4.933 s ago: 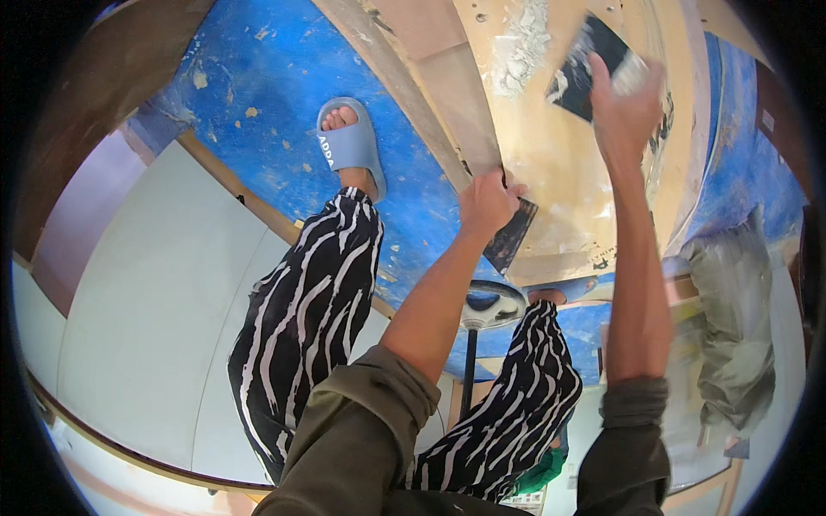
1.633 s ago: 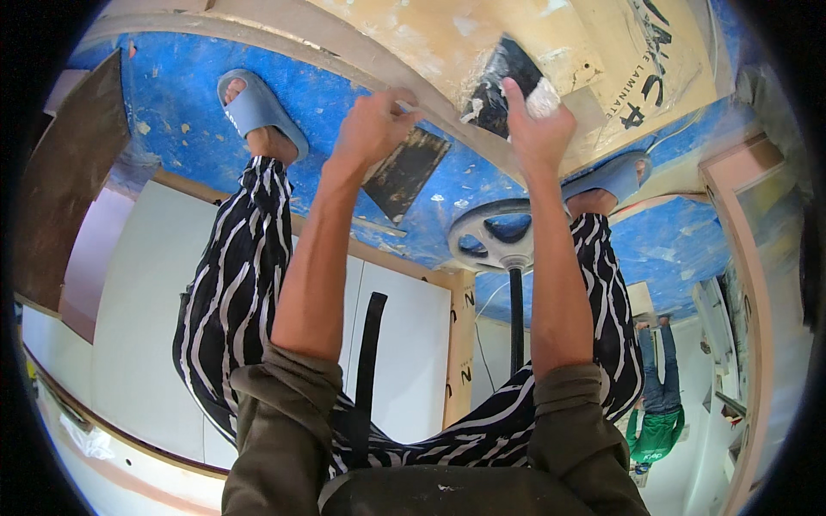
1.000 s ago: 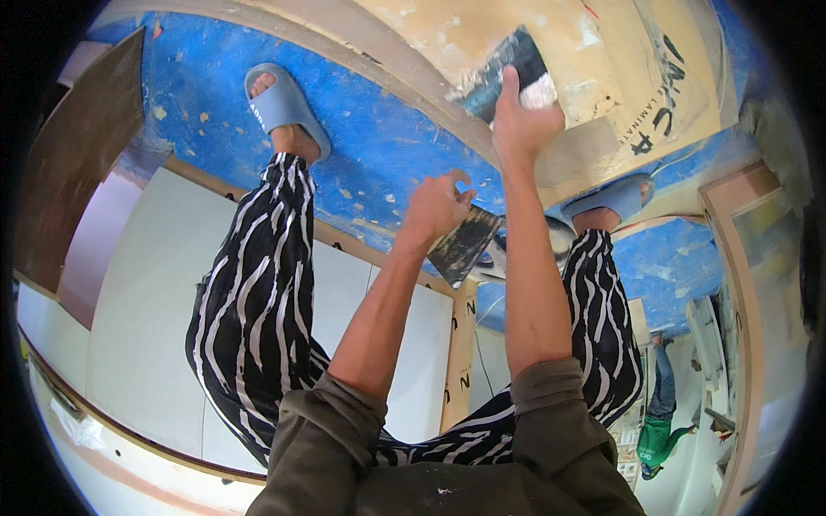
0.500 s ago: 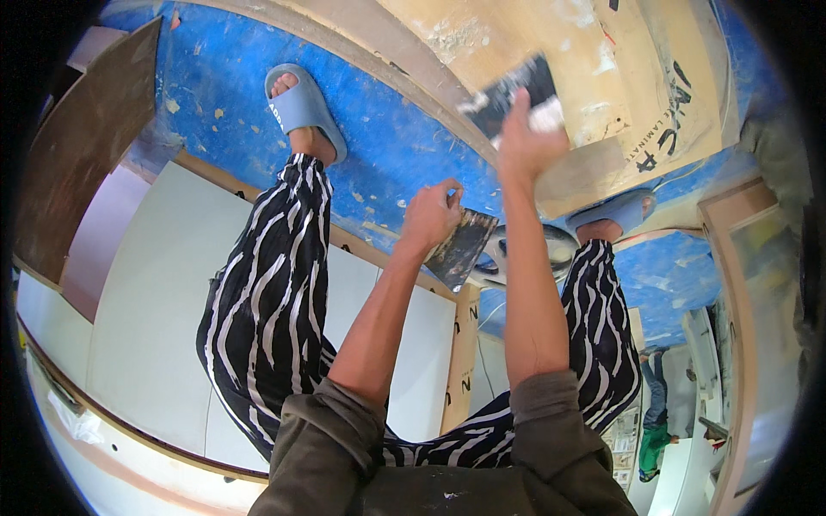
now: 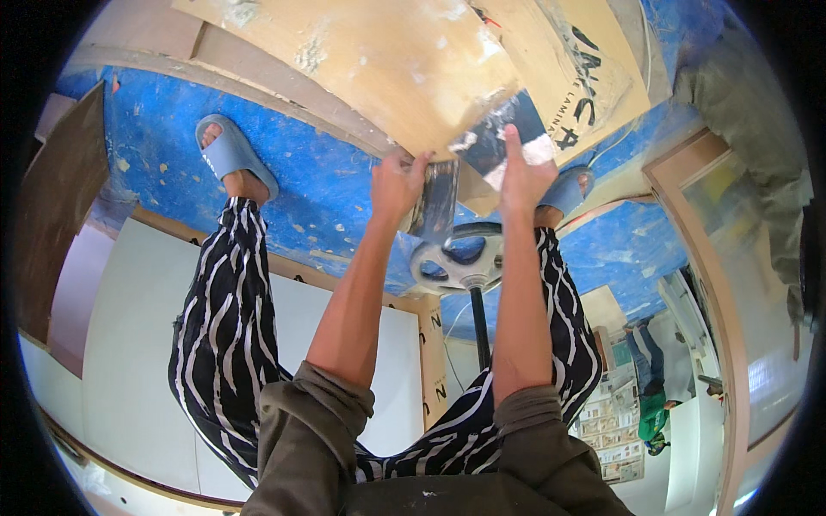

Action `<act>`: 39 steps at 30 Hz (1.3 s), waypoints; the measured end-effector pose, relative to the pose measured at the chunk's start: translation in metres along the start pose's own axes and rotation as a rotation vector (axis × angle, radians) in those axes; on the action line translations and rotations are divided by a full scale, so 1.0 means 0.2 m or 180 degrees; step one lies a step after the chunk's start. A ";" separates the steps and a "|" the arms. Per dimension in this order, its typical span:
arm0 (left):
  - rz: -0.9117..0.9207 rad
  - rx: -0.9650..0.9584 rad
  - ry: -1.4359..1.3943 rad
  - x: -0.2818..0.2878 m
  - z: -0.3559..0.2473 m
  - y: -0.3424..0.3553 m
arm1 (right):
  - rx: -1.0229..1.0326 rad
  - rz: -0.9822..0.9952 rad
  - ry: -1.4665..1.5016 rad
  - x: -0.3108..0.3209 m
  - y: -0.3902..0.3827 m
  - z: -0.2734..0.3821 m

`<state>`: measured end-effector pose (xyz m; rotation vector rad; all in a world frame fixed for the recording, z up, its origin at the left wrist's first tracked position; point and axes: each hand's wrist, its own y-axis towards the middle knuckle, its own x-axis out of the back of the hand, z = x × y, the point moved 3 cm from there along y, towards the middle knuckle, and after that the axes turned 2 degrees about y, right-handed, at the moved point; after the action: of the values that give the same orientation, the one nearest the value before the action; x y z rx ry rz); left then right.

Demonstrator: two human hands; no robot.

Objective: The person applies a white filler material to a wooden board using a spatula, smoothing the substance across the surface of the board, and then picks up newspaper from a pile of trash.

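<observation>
My left hand (image 5: 397, 185) grips a narrow dark scraper blade (image 5: 434, 205), its fingertips at the lower edge of a pale plywood board (image 5: 361, 64) marked with white smears. Closed round a wider dark putty knife (image 5: 490, 138) coated with white paste, my right hand (image 5: 527, 176) is beside it, the blade at the board's lower right corner. The two blades are side by side, almost touching. Lumps of white filler show higher on the board.
Blue paint-flecked flooring (image 5: 318, 189) lies beneath my sandalled feet. A grey wheel-shaped base (image 5: 422, 262) on a black pole sits between my legs. White panels (image 5: 138, 344) are at left, a brown board (image 5: 64, 224) beyond, a framed glass door (image 5: 757, 344) at right, a co-worker (image 5: 651, 396) farther back.
My left hand has risen with its scraper to the board's edge, level with my right hand and its putty knife. The whole view has shifted, with my feet appearing lower and farther left.
</observation>
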<state>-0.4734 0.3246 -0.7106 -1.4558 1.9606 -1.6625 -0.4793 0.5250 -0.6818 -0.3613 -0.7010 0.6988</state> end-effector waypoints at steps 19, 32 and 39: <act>0.0324 0.0184 0.0470 -0.01 -0.02 0.07 | 0.1224 -0.0322 -0.0670 -0.25 0.10 0.03; 0.0402 0.0212 0.0434 0.02 0.01 0.07 | 0.0185 0.0075 -0.0419 -0.36 -0.09 0.14; 0.0592 0.0019 0.0180 0.00 -0.01 0.06 | 0.1158 -0.0291 -0.0769 -0.52 -0.03 0.16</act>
<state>-0.4821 0.3244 -0.7195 -1.1953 2.0481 -1.6431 -0.5570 0.4514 -0.7042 0.0904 -0.7954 0.7735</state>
